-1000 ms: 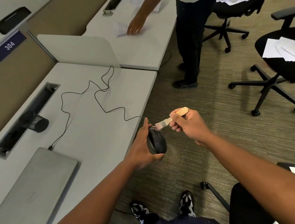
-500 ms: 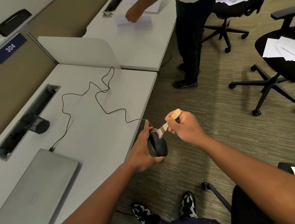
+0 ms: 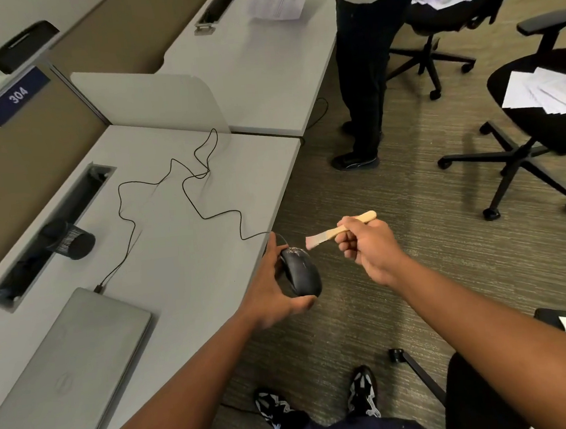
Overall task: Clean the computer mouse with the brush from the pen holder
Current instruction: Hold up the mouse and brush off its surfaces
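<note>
Left hand [image 3: 273,282] is wrapped around the mouse [image 3: 301,273], holding it off the desk [image 3: 183,256] edge over the carpet, cord trailing back across the top. Right hand [image 3: 369,248] pinches the brush [image 3: 340,231] handle, bristles just off the mouse's front, not touching. Looks mid-scrub to me; there's pale dust up front, so next stroke needs to land there.

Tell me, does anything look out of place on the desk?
Yes. The pen holder lies tipped on its side by the cable slot instead of standing. The mouse, held in the left hand, has whitish marks near its front.
</note>
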Action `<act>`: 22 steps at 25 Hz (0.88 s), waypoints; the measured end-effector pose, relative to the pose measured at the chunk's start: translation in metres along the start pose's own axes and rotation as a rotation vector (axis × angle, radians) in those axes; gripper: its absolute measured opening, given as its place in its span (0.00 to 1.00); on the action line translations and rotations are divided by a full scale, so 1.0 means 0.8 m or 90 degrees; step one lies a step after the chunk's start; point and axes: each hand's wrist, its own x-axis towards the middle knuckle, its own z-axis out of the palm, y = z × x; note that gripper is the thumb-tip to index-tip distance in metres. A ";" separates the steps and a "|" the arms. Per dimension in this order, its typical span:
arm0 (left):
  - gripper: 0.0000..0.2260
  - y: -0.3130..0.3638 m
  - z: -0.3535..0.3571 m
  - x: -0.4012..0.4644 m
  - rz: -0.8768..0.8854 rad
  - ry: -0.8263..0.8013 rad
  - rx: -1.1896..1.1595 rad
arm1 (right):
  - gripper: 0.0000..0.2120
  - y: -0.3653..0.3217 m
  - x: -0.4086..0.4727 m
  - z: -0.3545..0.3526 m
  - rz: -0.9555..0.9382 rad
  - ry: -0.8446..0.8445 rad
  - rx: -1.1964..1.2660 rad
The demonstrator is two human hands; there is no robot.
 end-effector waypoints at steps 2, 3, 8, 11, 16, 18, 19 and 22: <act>0.66 -0.001 -0.001 0.001 0.000 0.000 -0.020 | 0.10 0.001 0.001 -0.003 0.114 -0.018 0.104; 0.67 -0.001 -0.001 0.002 0.004 0.000 -0.025 | 0.11 0.001 0.002 -0.003 0.148 -0.026 0.135; 0.65 0.005 -0.001 0.005 0.025 0.000 -0.025 | 0.12 0.008 0.009 -0.004 0.192 0.003 0.162; 0.65 0.004 -0.002 0.005 0.030 -0.007 -0.031 | 0.11 0.009 0.014 -0.006 0.177 0.029 0.147; 0.66 0.002 0.000 0.004 0.025 -0.017 -0.044 | 0.10 0.004 0.018 -0.005 0.173 0.001 0.177; 0.65 0.003 0.000 0.004 0.022 -0.014 -0.043 | 0.10 0.008 0.017 -0.005 0.178 -0.011 0.147; 0.65 0.003 0.001 0.004 0.021 -0.011 -0.043 | 0.10 0.010 0.017 -0.006 0.179 -0.004 0.133; 0.65 0.003 0.000 0.003 0.020 -0.010 -0.052 | 0.10 0.012 0.017 -0.014 0.159 0.021 0.120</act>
